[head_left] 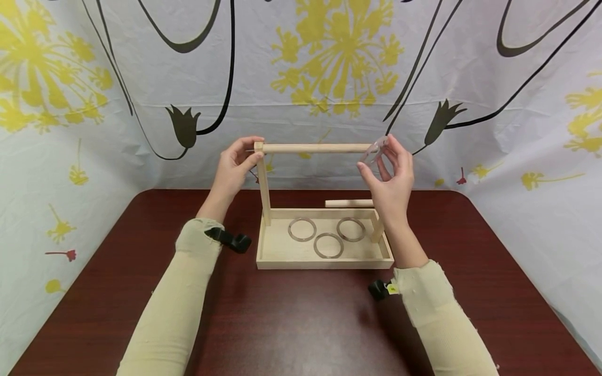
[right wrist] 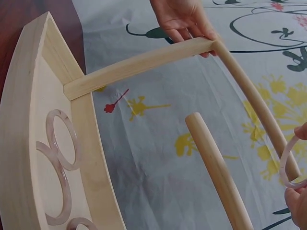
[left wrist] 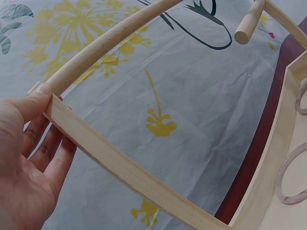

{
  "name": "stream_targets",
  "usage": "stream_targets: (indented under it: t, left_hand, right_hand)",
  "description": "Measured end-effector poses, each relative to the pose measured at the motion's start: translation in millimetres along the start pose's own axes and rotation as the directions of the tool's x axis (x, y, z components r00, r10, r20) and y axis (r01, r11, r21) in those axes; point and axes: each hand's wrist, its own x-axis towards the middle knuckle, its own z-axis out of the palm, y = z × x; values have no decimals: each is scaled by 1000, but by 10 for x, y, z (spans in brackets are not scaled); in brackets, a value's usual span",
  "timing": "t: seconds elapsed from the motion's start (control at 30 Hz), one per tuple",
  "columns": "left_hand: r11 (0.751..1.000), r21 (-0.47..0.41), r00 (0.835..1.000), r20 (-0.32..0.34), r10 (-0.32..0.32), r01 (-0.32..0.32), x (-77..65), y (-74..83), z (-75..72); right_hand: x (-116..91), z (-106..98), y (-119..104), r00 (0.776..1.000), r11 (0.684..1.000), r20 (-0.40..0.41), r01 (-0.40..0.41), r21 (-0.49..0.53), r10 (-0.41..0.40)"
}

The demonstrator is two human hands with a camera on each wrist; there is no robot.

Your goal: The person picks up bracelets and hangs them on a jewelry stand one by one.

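L hand [head_left: 235, 159] pinches top of square pale-wood post [head_left: 264, 188] at rect. pale-wood tray's [head_left: 324, 265] L end; R hand [head_left: 392, 175] pinches translucent pinkish ring [head_left: 375, 150] above tray's R end.

A translucent ring [head_left: 373, 150] is tilted at the upper rod's [head_left: 315, 148] end; three rings [head_left: 328, 256] lie in the tray [head_left: 324, 265].

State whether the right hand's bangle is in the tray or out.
Out: the head view shows the right hand pinching the bangle near the right end of the upper rod, above the tray.
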Motion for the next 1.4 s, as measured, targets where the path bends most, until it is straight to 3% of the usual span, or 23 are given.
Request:
stream_targets:
  t: [0.73, 1.1, 1.4]
  left_hand:
    - [1000, -2, 1000, -1, -1, 1, 6, -13, -3]
    - [1000, -4, 1000, -4, 3, -3, 0, -31, -9]
    - [1000, -3, 1000, 1, 7, -7, 4, -17, -7]
  right_hand:
    - [136, 44, 60, 996, 997, 28, -79, -7, 79]
    - [183, 57, 86, 986, 987, 70, -152, 60, 148]
    - [191, 60, 105, 967, 960, 111, -244, 136, 230]
